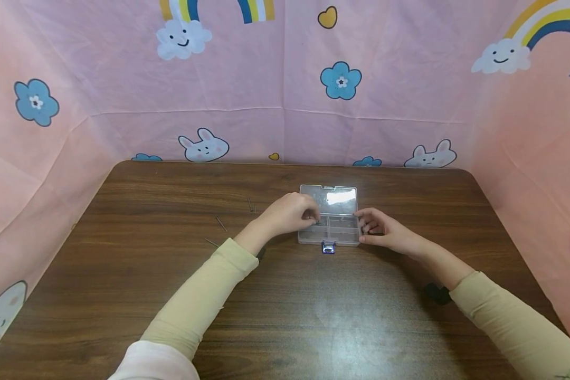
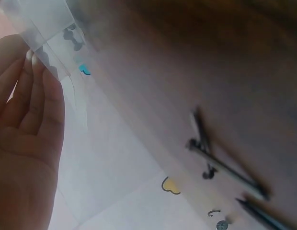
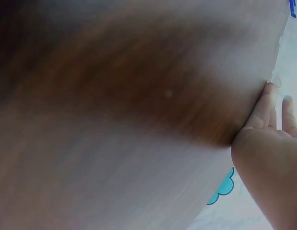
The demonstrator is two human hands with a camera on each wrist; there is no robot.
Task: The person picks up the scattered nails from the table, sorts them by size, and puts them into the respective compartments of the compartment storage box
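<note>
A clear plastic compartment box (image 1: 329, 238) lies with its lid (image 1: 330, 200) raised at the back and a blue-edged latch (image 1: 329, 247) at the front. My left hand (image 1: 292, 212) reaches over its left compartments, fingers bent toward the thumb; the box wall hides what the fingertips hold, if anything. Small dark pieces (image 2: 74, 39) show through the box in the left wrist view. My right hand (image 1: 385, 232) holds the box's right end, thumb by the front corner and index finger by the back one.
Several metal nails lie loose on the brown wooden table (image 1: 171, 206), left of the box; one nail (image 1: 221, 224) stands apart, and others (image 2: 230, 170) cross in the left wrist view. A pink printed cloth (image 1: 247, 95) hangs behind the table and at its sides.
</note>
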